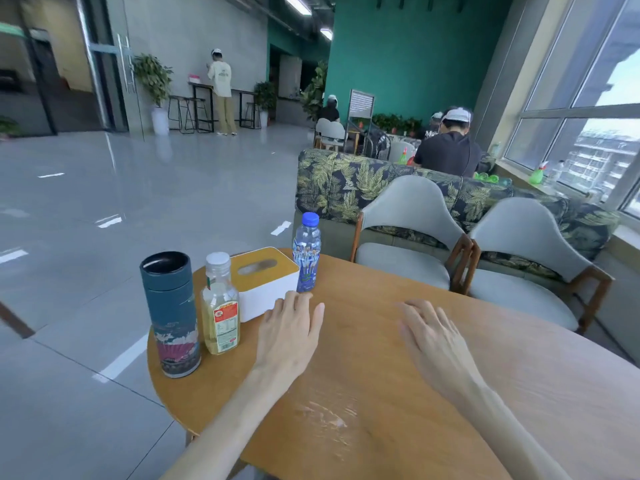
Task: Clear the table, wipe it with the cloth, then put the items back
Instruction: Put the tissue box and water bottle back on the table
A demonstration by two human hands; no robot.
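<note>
A round wooden table (398, 393) fills the lower right. Along its left edge stand a dark blue cylindrical tin (171, 313), a yellow-liquid bottle (220, 306) with a clear cap, a white tissue box (265, 284) with a wooden lid, and a blue-capped water bottle (306, 252). My left hand (289, 332) hovers flat, fingers apart, just in front of the tissue box and water bottle, holding nothing. Over the table's middle my right hand (433, 337) is spread out, also holding nothing. No cloth is in view.
Two grey padded chairs (412, 230) (526, 258) stand at the table's far side, with a leaf-patterned sofa (346, 181) behind them. People sit further back by the windows. Shiny grey floor stretches out to the left. A pale smear (325, 414) marks the tabletop near me.
</note>
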